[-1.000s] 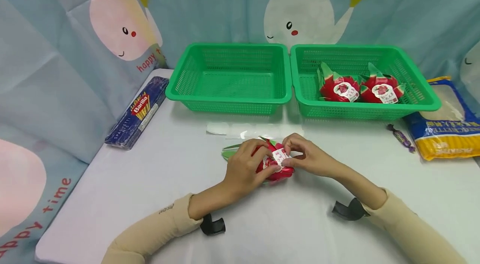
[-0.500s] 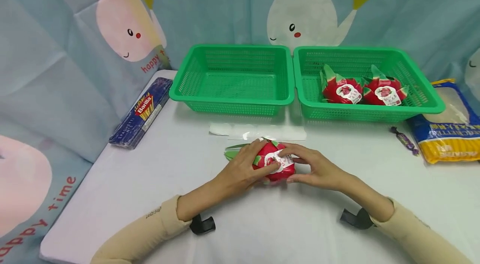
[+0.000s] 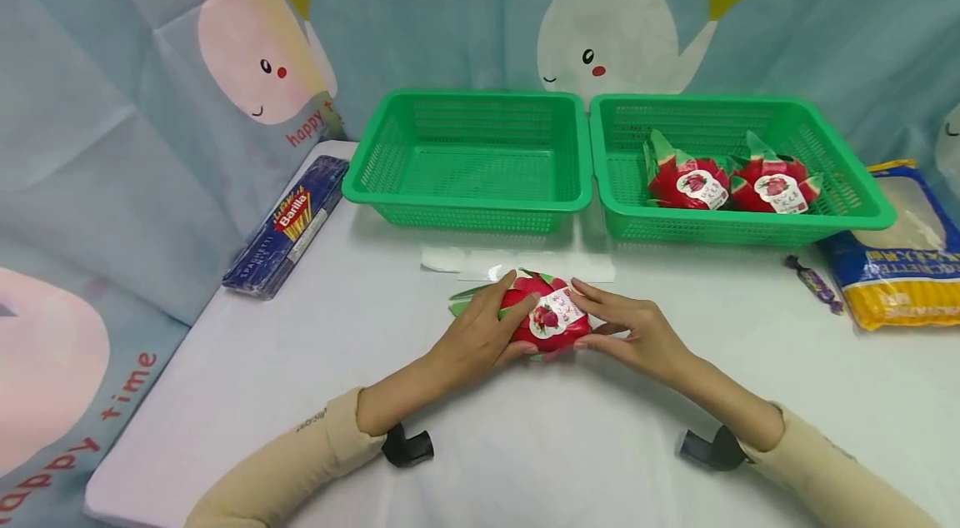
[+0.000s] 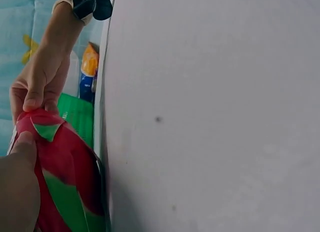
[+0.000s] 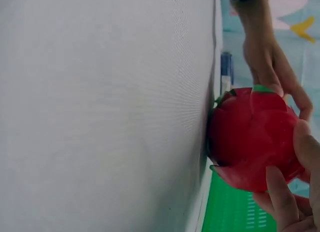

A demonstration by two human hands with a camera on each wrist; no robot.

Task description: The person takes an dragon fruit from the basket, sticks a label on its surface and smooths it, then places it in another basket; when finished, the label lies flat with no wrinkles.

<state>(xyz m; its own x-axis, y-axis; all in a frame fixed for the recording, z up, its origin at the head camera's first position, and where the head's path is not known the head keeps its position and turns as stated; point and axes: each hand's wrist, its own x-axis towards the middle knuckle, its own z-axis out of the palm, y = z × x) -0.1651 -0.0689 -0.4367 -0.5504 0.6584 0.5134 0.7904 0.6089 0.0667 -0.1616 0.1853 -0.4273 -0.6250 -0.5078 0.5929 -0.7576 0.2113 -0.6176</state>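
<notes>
In the head view a red dragon fruit with green tips (image 3: 574,334) lies on the white table, stem leaves to the left. A white label (image 3: 555,314) with a fruit picture sits on its upper face. My left hand (image 3: 474,338) holds the fruit from the left, index finger near the label and thumb low at the front. From the right, my right hand (image 3: 643,335) grips the other end with bent fingers and thumb. The left wrist view shows the red and green skin (image 4: 60,157) close up. In the right wrist view, the rounded red end (image 5: 252,137) faces the camera.
Two green baskets stand behind: the left basket (image 3: 472,201), and the right basket (image 3: 750,224) with two labelled dragon fruits (image 3: 678,178). A clear-and-white sticker strip (image 3: 525,263) lies before them. A spaghetti box (image 3: 288,228), a candy (image 3: 813,284) and a pasta bag (image 3: 900,261) flank them.
My right fingers have moved from pinching at the label, across pressing on it, to the fruit's right end. My left thumb has come off the label to the front. The fruit has turned slightly.
</notes>
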